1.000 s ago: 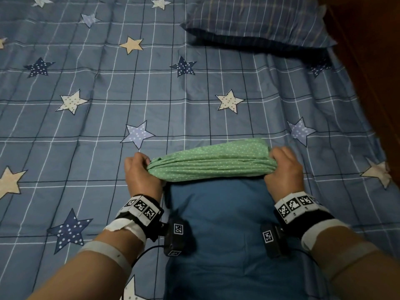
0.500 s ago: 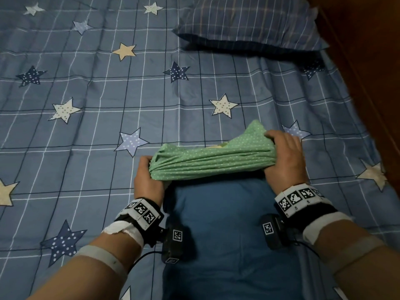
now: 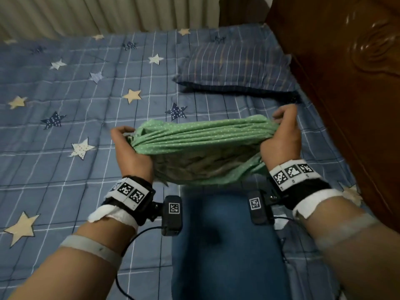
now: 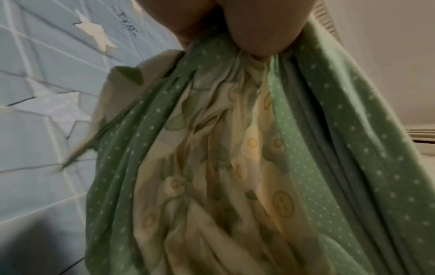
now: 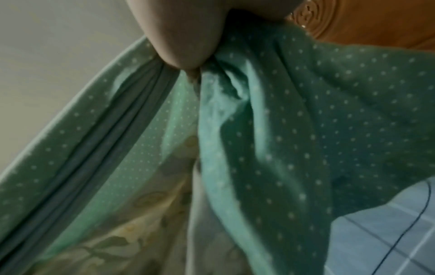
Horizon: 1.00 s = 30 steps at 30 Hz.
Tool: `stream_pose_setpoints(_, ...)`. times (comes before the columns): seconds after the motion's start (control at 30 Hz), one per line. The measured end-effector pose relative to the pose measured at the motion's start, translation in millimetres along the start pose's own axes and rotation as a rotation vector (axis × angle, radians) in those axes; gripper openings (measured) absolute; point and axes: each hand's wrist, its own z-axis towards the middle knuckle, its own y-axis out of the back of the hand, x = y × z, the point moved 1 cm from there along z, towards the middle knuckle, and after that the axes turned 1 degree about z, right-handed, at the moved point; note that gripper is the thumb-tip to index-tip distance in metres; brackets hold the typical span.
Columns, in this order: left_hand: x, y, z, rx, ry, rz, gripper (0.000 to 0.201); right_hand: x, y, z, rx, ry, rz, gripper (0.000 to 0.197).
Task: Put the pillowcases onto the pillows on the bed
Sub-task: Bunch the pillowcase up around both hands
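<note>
Item: green dotted pillowcase [image 3: 199, 146], gathered into folds, held above the blue pillow [image 3: 227, 245] at 6 o'clock; pale floral inner side visible from the wrist views.
Left hand [image 3: 129, 152]: fingers and thumb curled round the bunched left end of the fabric.
Right hand [image 3: 281, 139]: fingers curled, clutching the bunched right end.
Plaid-cased pillow [image 3: 236, 66]: lies flat at 1 o'clock, well apart from the hands.
Star-patterned bedsheet [image 3: 75, 105]: covers the mattress.
Wooden headboard [image 3: 350, 83]: stands at 3 o'clock.
</note>
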Motion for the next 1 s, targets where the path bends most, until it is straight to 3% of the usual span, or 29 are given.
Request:
stream_pose_setpoints(0.1,-35.0,8.6,18.2,0.042,0.034,0.143,0.049,19.2,25.3,9.0,0.177,-0.003,-0.193,0.040)
stream_pose_setpoints(0.23,-46.3,21.6,22.1,0.176,0.080,0.376,0.023,14.9,43.1,-8.0,0.557,0.048,-0.509,0.036)
stream_pose_setpoints(0.3,-40.6,25.6,11.9,0.232,0.078,0.462,0.014,0.7,42.7,-22.2,0.624,0.026,-0.578,0.029)
stream_pose_setpoints(0.43,-7.0,31.5,-30.4,0.302,0.068,0.601,0.025,-29.9,39.6,-52.0,0.405,-0.168,-0.510,0.034)
stream_pose_setpoints(0.53,23.7,39.6,-66.8,0.350,0.080,0.605,0.032,-46.8,37.4,-83.7,0.230,-0.152,-0.440,0.036)
stream_pose_setpoints(0.77,82.2,68.3,-134.9,0.445,0.159,0.705,0.041,-117.5,35.1,-163.1,0.345,0.001,-0.413,0.042)
stream_pose_setpoints(1.0,111.7,77.2,-171.6,0.672,0.017,0.769,0.054,-149.5,41.5,-206.2,0.246,-0.222,-0.415,0.039)
